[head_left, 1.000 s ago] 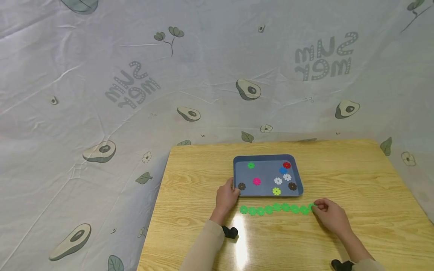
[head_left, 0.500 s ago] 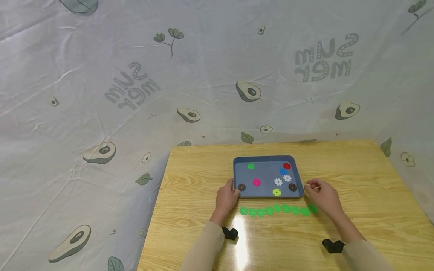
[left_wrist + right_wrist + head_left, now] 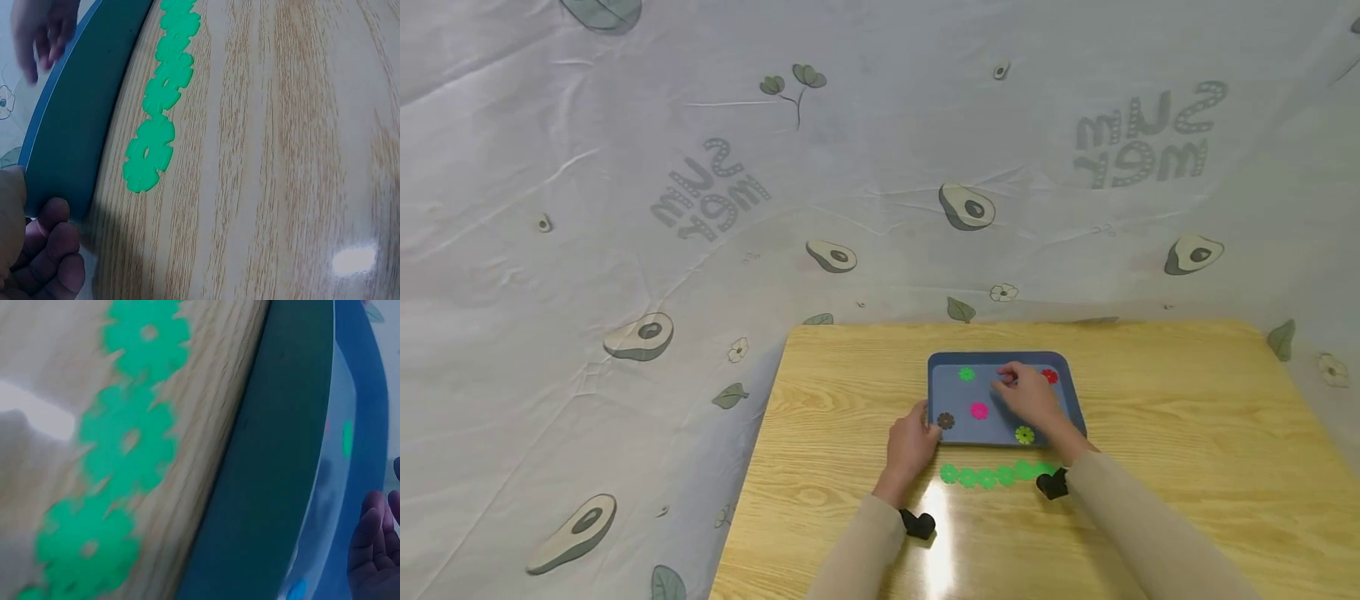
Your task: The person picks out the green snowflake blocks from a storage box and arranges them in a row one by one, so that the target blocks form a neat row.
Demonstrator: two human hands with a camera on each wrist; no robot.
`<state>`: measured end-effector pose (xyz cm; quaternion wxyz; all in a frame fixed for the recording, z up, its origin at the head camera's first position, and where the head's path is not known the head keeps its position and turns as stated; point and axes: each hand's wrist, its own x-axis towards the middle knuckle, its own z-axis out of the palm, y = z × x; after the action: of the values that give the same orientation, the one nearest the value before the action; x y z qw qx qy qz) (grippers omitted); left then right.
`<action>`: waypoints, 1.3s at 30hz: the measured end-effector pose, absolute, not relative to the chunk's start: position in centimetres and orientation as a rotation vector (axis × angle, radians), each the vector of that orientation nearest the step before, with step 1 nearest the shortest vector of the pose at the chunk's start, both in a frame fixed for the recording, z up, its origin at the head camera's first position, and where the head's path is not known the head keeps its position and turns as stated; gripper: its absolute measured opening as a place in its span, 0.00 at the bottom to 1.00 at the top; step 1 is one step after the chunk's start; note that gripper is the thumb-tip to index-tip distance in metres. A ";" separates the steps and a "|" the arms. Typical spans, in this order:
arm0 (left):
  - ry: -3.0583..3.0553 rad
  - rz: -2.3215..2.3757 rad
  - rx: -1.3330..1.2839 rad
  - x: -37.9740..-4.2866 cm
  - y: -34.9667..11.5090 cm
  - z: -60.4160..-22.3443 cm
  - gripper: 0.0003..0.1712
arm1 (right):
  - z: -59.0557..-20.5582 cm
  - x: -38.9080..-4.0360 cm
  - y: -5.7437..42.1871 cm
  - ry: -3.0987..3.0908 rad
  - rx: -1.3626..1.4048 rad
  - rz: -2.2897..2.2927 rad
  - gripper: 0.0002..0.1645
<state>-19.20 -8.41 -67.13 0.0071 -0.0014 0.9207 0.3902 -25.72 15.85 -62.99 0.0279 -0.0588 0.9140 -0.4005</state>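
A blue-grey tray [image 3: 951, 392] lies on the wooden table. My left hand [image 3: 912, 446] grips its near left corner, thumb at the rim and fingers against the outside in the left wrist view. Over the tray hovers my right hand [image 3: 1032, 398], fingers loosely bent with nothing visible between them. Inside the tray are notched plastic discs: a green one [image 3: 967, 374], a pink one [image 3: 979, 411], a brown one [image 3: 946, 421], a yellow-green one [image 3: 1025, 435] and a red one [image 3: 1049, 377]. The right hand and arm hide others. A chain of linked green discs [image 3: 150, 153] runs along the tray's near side.
The wooden table [image 3: 842, 392] ends at a pale cloth backdrop [image 3: 880, 167] printed with avocados and leaves. Black wrist mounts sit on both arms; the right one [image 3: 1052, 483] covers part of the green chain in the head view.
My right hand has moved from the chain's right end, up and left, to above the tray. The left hand stays at the tray's corner. The head view has shifted slightly.
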 end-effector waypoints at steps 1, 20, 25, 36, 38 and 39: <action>2.883 1.214 -0.004 -19.2 -8.4 -67.1 0.33 | -63.2 -26.2 15.3 2.824 -0.192 -1.214 0.22; 2.914 1.173 -0.014 -19.0 -8.2 -67.2 0.33 | -65.7 -30.1 10.4 2.789 -0.078 -0.817 0.29; 2.914 1.158 -0.021 -19.2 -8.3 -67.3 0.34 | -65.2 -29.9 10.6 2.777 -0.106 -0.900 0.20; 2.922 1.189 -0.005 -19.1 -8.4 -67.4 0.33 | -61.7 -27.1 13.6 2.708 -0.211 -1.295 0.14; 2.926 1.190 -0.002 -19.1 -8.4 -67.5 0.33 | -60.8 -26.1 14.9 2.715 -0.221 -1.328 0.14; 2.928 1.187 0.000 -19.0 -8.4 -67.5 0.33 | -60.4 -25.7 15.6 2.731 -0.229 -1.336 0.14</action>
<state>-19.03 -8.37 -67.50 -0.0091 0.0000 0.9267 0.3757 -25.66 15.58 -60.40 0.0463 -0.0750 0.8948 -0.4378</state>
